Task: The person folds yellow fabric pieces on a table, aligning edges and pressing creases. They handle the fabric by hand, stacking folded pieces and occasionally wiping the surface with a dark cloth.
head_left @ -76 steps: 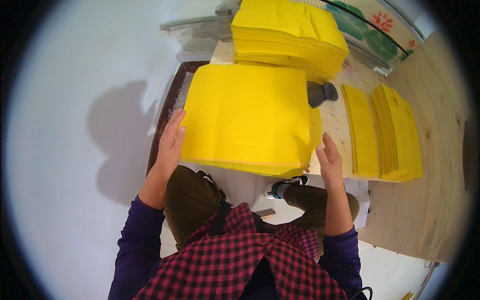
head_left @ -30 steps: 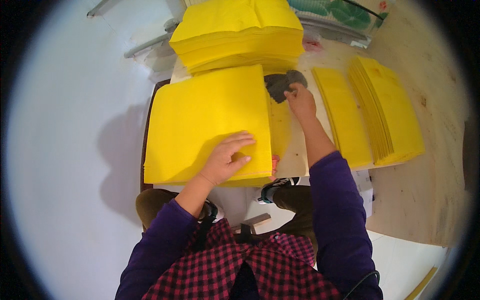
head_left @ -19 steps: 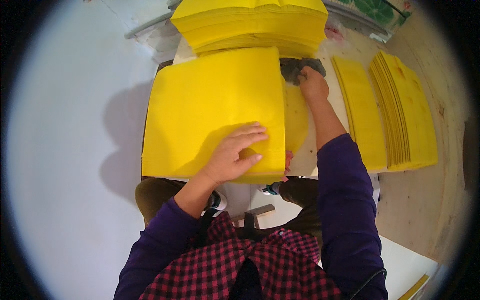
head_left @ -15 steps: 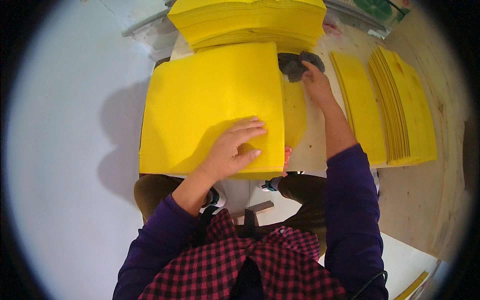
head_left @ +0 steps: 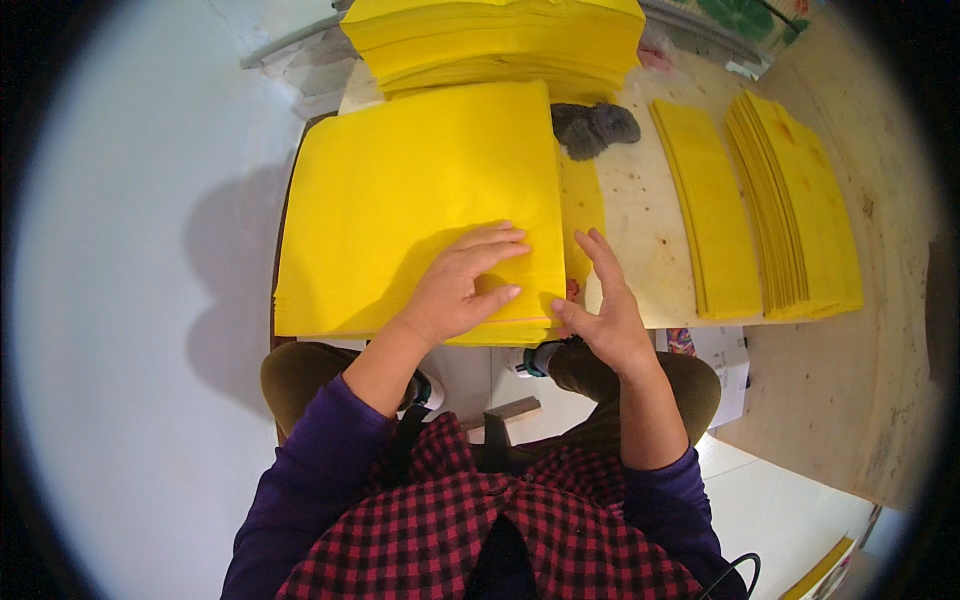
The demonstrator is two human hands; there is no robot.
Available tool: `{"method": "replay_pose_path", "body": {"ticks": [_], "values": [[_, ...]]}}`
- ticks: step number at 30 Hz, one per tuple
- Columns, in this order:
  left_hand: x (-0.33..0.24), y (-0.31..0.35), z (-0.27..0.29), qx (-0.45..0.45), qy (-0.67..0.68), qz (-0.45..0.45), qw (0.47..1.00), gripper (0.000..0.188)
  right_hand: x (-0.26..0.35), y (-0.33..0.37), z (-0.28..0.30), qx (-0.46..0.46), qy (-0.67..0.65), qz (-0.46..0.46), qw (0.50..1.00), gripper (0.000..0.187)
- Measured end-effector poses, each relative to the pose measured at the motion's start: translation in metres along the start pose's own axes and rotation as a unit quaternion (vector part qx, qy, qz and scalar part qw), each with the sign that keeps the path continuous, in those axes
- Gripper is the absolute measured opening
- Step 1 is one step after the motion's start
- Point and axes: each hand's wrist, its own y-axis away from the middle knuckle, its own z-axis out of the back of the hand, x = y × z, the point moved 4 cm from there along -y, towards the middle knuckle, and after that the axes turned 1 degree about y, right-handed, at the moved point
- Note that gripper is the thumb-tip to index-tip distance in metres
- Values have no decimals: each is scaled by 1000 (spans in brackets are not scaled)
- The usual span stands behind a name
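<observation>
A stack of large yellow felt-like sheets lies in front of me at the table's near edge. My left hand rests on top near the lower right part of the stack, fingers stretched out and holding nothing. At the stack's right edge, near its front corner, is my right hand, fingers apart and thumb by the corner; whether the thumb touches the sheets I cannot tell. A small red thing shows partly between the stack and the right hand. Beyond it lies a dark grey fuzzy cloth-like piece.
Another thick pile of yellow sheets stands at the back. To the right are a narrow folded yellow stack and a larger folded yellow bundle on the wooden table. A white wall rises at the left.
My right hand has left the dark grey piece and come back toward me to the big stack's front right corner. My left hand has stayed on the sheets.
</observation>
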Motion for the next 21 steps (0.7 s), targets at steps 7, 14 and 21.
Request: {"method": "replay_pose_path", "body": {"ticks": [7, 14, 21], "values": [[3, 1, -1, -5, 3, -2, 1000, 43, 3, -3, -5, 23, -40, -65, 997, 76], [3, 1, 1, -13, 0, -14, 1000, 47, 17, -7, -4, 61, -162, -201, 964, 76], [-2, 1, 3, -4, 3, -3, 1000, 56, 18, -15, -3, 11, -84, -99, 991, 75]]}}
